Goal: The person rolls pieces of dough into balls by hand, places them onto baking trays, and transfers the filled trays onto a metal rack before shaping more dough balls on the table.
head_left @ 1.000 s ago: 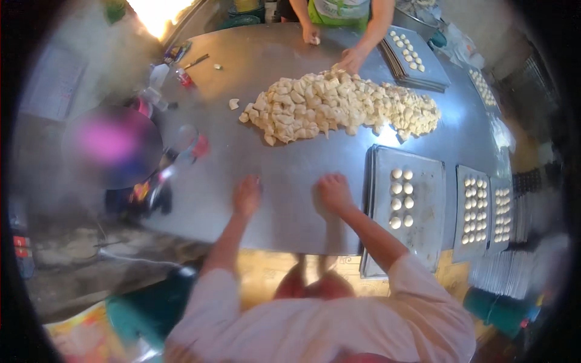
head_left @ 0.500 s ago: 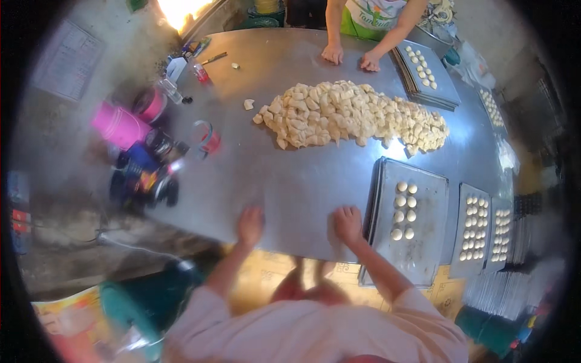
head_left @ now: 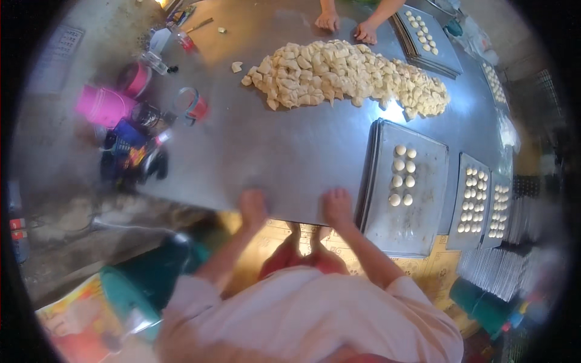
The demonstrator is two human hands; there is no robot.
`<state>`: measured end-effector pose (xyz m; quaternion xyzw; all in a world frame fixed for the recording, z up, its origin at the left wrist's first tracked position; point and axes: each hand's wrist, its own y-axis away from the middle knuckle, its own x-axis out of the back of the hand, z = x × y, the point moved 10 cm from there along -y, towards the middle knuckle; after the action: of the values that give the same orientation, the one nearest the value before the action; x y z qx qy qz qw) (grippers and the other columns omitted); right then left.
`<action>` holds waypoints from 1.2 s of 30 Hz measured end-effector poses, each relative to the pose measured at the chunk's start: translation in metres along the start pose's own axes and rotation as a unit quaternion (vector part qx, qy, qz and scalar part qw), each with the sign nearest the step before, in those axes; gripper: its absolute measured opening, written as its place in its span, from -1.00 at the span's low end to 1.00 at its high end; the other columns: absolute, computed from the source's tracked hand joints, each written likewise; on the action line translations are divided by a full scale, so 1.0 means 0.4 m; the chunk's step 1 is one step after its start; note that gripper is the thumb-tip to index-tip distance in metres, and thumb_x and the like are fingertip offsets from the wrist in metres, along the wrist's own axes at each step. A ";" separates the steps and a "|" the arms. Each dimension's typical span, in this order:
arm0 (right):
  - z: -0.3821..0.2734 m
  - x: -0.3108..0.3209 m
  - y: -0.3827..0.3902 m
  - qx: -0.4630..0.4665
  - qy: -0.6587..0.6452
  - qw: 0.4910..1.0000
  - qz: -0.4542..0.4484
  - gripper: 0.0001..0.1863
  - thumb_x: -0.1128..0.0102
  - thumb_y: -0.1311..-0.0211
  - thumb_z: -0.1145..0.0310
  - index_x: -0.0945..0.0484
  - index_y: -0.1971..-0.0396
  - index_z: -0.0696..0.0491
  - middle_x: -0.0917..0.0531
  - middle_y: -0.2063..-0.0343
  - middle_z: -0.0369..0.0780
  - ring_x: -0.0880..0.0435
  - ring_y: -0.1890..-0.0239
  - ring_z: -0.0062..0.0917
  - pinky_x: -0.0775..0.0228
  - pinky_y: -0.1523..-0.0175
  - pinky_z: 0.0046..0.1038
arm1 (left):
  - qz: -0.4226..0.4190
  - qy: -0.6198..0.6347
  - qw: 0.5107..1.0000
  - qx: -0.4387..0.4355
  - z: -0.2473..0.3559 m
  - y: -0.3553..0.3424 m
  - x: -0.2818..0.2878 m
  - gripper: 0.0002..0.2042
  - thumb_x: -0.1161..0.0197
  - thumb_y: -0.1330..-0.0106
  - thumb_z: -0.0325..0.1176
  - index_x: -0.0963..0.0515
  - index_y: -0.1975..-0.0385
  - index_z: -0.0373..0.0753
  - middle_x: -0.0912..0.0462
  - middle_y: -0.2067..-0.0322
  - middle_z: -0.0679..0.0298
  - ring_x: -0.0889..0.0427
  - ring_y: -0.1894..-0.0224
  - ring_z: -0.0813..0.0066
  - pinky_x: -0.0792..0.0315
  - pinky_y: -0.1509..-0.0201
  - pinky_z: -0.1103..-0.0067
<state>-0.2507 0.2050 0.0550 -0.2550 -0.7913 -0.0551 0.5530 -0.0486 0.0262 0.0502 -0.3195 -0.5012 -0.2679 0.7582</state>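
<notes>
My left hand (head_left: 253,207) and my right hand (head_left: 338,207) rest on the metal table (head_left: 278,163) close to its near edge. Both have their fingers curled down, and whatever lies under the palms is hidden. The left one is somewhat blurred. Beyond them, a long heap of cut dough pieces (head_left: 327,72) spreads across the middle of the table. Just right of my right hand lies a stack of baking trays (head_left: 417,227), the top one bearing two columns of round dough balls (head_left: 397,180).
A co-worker's curled hands (head_left: 346,27) are at the far side, beside another tray stack (head_left: 437,55) with dough balls. More filled trays (head_left: 467,242) lie at right. A clear cup (head_left: 192,106), a pink bucket (head_left: 104,106) and clutter line the left. Green bins flank me below.
The view has tipped downward, so the table sits higher in the picture. My hands have come nearer to each other and to the table's near edge, fingers still curled.
</notes>
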 end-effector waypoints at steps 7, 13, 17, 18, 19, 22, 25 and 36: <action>-0.063 0.012 -0.254 0.082 -0.003 0.996 -0.021 -0.81 -0.23 -0.31 0.25 -0.60 0.32 0.06 -0.57 0.27 -0.09 -0.52 0.10 -0.12 -0.37 -0.06 -0.11 | 0.041 0.012 0.998 -0.055 0.038 -0.345 0.068 -0.45 -0.34 -0.35 0.04 -0.50 -0.12 -0.28 -0.60 0.00 0.05 -0.53 -0.05 0.01 -0.43 -0.10 0.20; 0.043 0.145 -0.101 0.008 -0.102 0.994 0.045 -0.87 -0.36 -0.24 0.34 -0.66 0.30 0.06 -0.64 0.23 -0.15 -0.60 0.07 -0.16 -0.47 -0.10 -0.18 | -0.004 0.109 0.989 -0.104 0.079 -0.226 0.155 -0.43 -0.47 -0.25 -0.10 -0.54 -0.21 -0.24 -0.62 -0.10 0.12 -0.53 -0.17 0.05 -0.46 -0.22 0.26; 0.111 0.196 0.046 -0.211 -0.346 0.913 0.045 -0.75 -0.42 -0.17 0.38 -0.70 0.13 0.03 -0.67 0.08 -0.10 -0.60 -0.08 -0.20 -0.48 -0.18 -0.26 | -0.014 0.238 0.971 0.023 0.073 -0.262 0.072 -0.70 -0.41 -0.26 -0.25 -0.68 0.07 -0.24 -0.65 0.05 0.11 -0.59 -0.03 0.06 -0.47 -0.17 0.26; 0.108 0.256 0.085 -0.174 -0.292 0.934 0.112 -0.74 -0.43 -0.16 0.42 -0.71 0.12 0.04 -0.66 0.07 -0.10 -0.66 0.03 -0.27 -0.53 -0.08 -0.33 | 0.032 0.275 0.960 0.027 0.141 -0.257 0.109 -0.76 -0.39 -0.28 -0.29 -0.70 0.14 -0.26 -0.66 0.08 0.10 -0.62 0.03 0.06 -0.52 -0.11 0.30; 0.092 0.320 0.124 -0.124 -0.238 0.948 0.170 -0.72 -0.43 -0.15 0.45 -0.72 0.10 0.05 -0.66 0.06 -0.10 -0.73 0.15 -0.35 -0.58 0.02 -0.39 | -0.013 0.191 0.981 -0.013 0.156 -0.232 0.066 -0.78 -0.39 -0.28 -0.34 -0.70 0.13 -0.26 -0.66 0.08 0.09 -0.64 0.04 0.11 -0.54 -0.06 0.31; 0.160 0.415 0.255 -0.213 -0.268 0.923 0.174 -0.65 -0.49 -0.13 0.40 -0.70 0.06 0.04 -0.68 0.11 -0.11 -0.71 0.12 -0.27 -0.58 -0.01 -0.36 | -0.073 0.164 0.984 0.010 0.216 -0.192 -0.010 -0.80 -0.38 -0.28 -0.41 -0.69 0.12 -0.26 -0.67 0.09 0.08 -0.67 0.08 0.18 -0.58 0.04 0.35; 0.288 0.523 0.369 -0.241 -0.298 0.889 0.252 -0.62 -0.51 -0.09 0.45 -0.68 0.05 0.09 -0.70 0.13 -0.12 -0.74 0.19 -0.26 -0.60 0.06 -0.39 | -0.064 0.296 0.952 0.049 0.430 -0.229 0.031 -0.78 -0.41 -0.26 -0.43 -0.70 0.11 -0.26 -0.69 0.14 0.10 -0.69 0.09 0.23 -0.59 0.09 0.38; 0.556 0.543 0.343 -0.172 -0.258 0.939 0.146 -0.65 -0.50 -0.10 0.44 -0.65 0.10 0.11 -0.66 0.11 -0.09 -0.69 0.12 -0.22 -0.57 0.02 -0.34 | -0.086 0.139 0.979 -0.120 1.102 -0.061 -0.075 -0.71 -0.46 -0.16 -0.22 -0.72 0.12 -0.11 -0.69 0.20 0.21 -0.60 0.05 0.28 -0.31 -0.10 0.28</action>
<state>-0.4315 0.4803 0.1394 -0.4646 -0.8392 -0.0413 0.2797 -0.3366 0.3447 0.1567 -0.3236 -0.3806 -0.4320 0.7509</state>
